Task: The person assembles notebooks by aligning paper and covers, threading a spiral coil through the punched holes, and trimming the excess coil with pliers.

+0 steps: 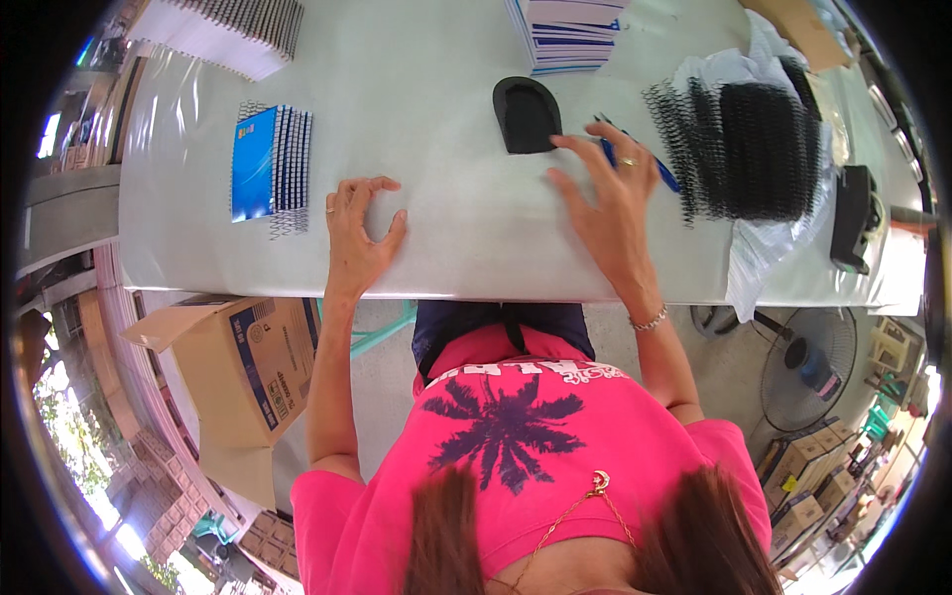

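My left hand [362,236] rests on the table near its front edge, thumb and curled fingers apart, with nothing in it. To its left lies a small blue-covered notebook stack [255,164] with wire coils along it. My right hand [613,193] is over the table with its fingers spread, holding nothing that I can see. One fingertip is by the lower right edge of a black rounded pad [529,119]. Partly behind that hand lies a slim tool with blue handles [667,177], perhaps pliers; its kind is partly hidden.
A pile of black spiral binding coils [769,149] lies on white wrapping at the right, beside a black device [853,218]. Stacks of bound sheets [233,35] and booklets [570,40] stand at the back. Below the table are a cardboard box [248,367] and a fan [808,367].
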### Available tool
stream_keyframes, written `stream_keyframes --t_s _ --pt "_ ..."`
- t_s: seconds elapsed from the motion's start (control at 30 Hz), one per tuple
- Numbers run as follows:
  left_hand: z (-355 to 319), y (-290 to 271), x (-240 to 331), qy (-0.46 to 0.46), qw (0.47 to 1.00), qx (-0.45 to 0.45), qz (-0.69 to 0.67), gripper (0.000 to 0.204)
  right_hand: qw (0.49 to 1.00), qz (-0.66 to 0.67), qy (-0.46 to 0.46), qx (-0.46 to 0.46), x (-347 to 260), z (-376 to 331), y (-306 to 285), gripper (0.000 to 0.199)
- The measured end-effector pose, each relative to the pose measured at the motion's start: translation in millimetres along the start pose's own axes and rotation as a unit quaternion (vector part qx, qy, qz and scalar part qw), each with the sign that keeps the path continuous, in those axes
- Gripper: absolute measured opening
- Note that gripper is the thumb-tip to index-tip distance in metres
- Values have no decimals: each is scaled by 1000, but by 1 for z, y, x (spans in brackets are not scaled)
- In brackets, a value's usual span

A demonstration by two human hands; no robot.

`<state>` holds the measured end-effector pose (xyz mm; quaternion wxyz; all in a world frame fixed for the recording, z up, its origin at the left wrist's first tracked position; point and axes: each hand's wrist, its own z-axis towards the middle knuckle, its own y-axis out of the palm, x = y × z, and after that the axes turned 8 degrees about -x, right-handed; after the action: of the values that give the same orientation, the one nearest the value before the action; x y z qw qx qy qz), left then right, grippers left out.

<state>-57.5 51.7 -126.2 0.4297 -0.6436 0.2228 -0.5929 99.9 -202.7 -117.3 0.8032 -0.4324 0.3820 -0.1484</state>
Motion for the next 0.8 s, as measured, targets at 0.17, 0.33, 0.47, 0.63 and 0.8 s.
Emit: stream_keyframes --t_s 0.17,0.33,0.47,0.63,0.8 --pt "1 3 -1 2 1000 20 7 32 1000 5 27 1 -6 3 28 20" --pt "-2 10 -12 1 999 45 25 31 997 -3 71 37 -1 -7 19 6" --pt "-3 14 -9 16 997 62 34 31 992 -10 83 92 5 -8 -1 8" --pt "-5 15 -8 38 994 91 55 30 972 176 106 115 7 38 -45 20" --pt "-6 17 -10 41 995 89 34 30 945 268 53 179 24 125 -82 44"
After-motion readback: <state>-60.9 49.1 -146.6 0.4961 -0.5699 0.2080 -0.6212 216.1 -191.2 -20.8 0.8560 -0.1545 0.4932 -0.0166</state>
